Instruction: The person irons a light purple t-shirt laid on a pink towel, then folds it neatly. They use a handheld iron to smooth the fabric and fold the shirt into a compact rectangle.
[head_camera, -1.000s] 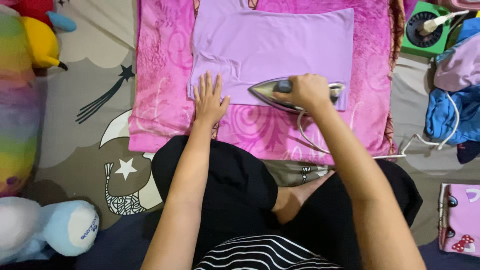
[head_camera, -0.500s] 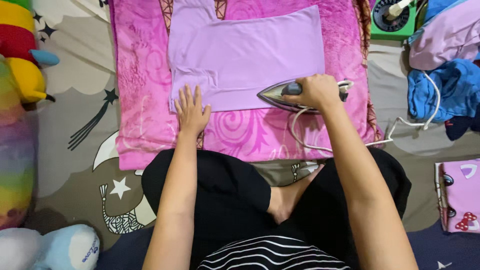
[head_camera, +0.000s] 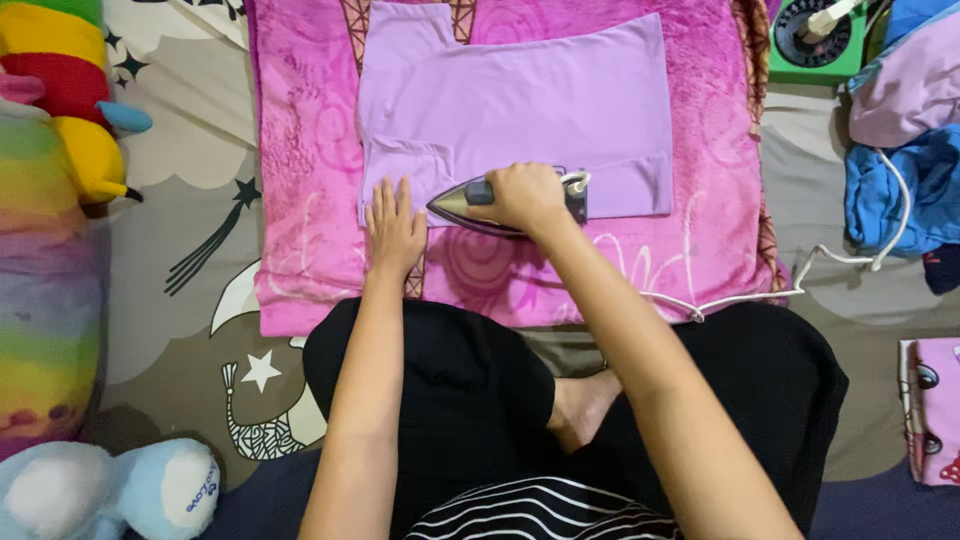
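Note:
A lilac folded garment (head_camera: 520, 110) lies flat on a pink patterned blanket (head_camera: 300, 200). My right hand (head_camera: 525, 195) grips the handle of a dark clothes iron (head_camera: 460, 205), whose tip points left along the garment's near edge. My left hand (head_camera: 395, 228) lies flat with fingers spread on the blanket, touching the garment's near left corner, just left of the iron's tip. The iron's white cord (head_camera: 760, 295) runs off to the right.
Plush toys (head_camera: 60, 150) line the left side, with a blue one (head_camera: 110, 490) at the bottom left. A green device (head_camera: 815, 40) and a pile of blue and lilac clothes (head_camera: 905, 150) sit at the right. My crossed legs in black lie below the blanket.
The iron has slid left along the garment's near edge, close to my left hand. The left hand stays pressed at the corner. The view has shifted.

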